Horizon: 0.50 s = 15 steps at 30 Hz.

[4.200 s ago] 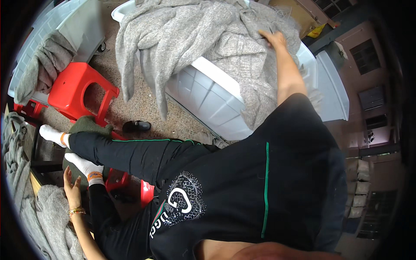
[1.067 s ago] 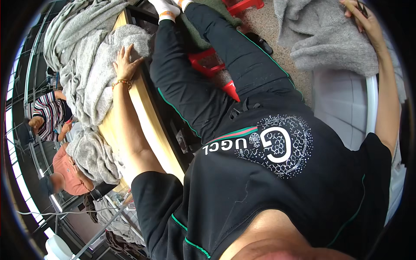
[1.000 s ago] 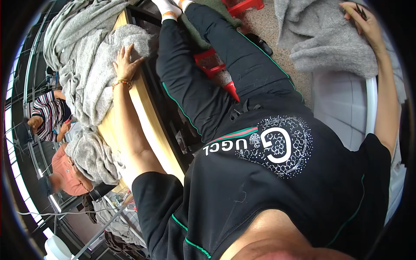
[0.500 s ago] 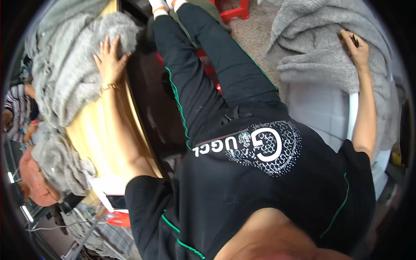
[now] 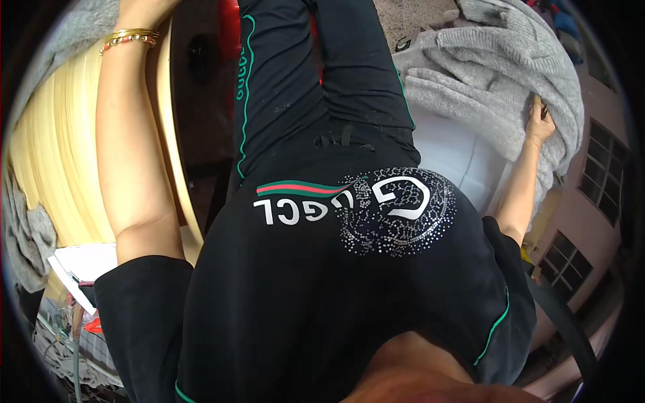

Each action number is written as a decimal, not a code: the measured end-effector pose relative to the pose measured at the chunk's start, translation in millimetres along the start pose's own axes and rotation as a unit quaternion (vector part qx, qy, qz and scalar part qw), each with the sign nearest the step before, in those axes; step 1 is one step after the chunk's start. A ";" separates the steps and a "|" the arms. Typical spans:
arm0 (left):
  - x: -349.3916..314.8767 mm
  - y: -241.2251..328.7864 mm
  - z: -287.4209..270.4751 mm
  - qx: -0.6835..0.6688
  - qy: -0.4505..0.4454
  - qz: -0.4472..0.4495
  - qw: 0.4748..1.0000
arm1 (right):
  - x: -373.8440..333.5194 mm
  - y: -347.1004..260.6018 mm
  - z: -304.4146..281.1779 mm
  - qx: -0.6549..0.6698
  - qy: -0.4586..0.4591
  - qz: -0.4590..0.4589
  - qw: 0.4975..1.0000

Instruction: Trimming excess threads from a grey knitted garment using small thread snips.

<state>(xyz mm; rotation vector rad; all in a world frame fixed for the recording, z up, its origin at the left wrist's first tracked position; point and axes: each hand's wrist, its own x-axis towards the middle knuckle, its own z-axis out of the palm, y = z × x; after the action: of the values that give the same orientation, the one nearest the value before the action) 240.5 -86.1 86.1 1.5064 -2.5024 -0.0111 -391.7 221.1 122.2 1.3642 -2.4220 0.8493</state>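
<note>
My left arm reaches over a pale wooden table to the upper left. Only the back part of my left hand (image 5: 144,8) shows at the top edge; its fingers are out of the picture. Beside it lies grey fluffy knit fabric (image 5: 80,30). At the right, my right hand (image 5: 541,126) is closed around a small dark tool (image 5: 544,111), mostly hidden by the fingers, so its exact kind is unclear. That hand rests against a heaped grey knit fabric (image 5: 477,74), whose folds spread over a pale grey surface.
The wooden table (image 5: 64,154) curves along my left, with a white object (image 5: 84,265) at its near end. More grey fabric (image 5: 27,235) hangs at the far left. The pale grey surface (image 5: 450,148) lies to my right. Beyond it stands a pinkish wall with dark-paned windows (image 5: 605,168).
My left hand has slid forward, mostly out of the picture; before, its fingers lay spread on the fabric. My right hand stays at the right-hand fabric, now lower in the picture. The view has shifted.
</note>
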 end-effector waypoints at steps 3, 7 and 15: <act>-2.1 0.8 1.3 -0.007 0.026 0.011 1.000 | -0.7 -9.8 3.0 0.029 0.005 0.034 0.999; -7.9 8.4 -7.0 -0.004 -0.007 -0.007 1.000 | 0.7 -10.6 4.2 0.057 0.010 0.029 0.998; -7.0 4.5 10.0 -0.003 0.021 0.018 1.000 | 3.5 -3.0 5.2 0.066 0.008 0.019 0.998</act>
<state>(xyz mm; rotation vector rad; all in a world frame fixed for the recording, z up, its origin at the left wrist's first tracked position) 237.9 -78.9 75.6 1.4440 -2.4933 0.0178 -390.6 214.4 120.8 1.3534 -2.4258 1.0428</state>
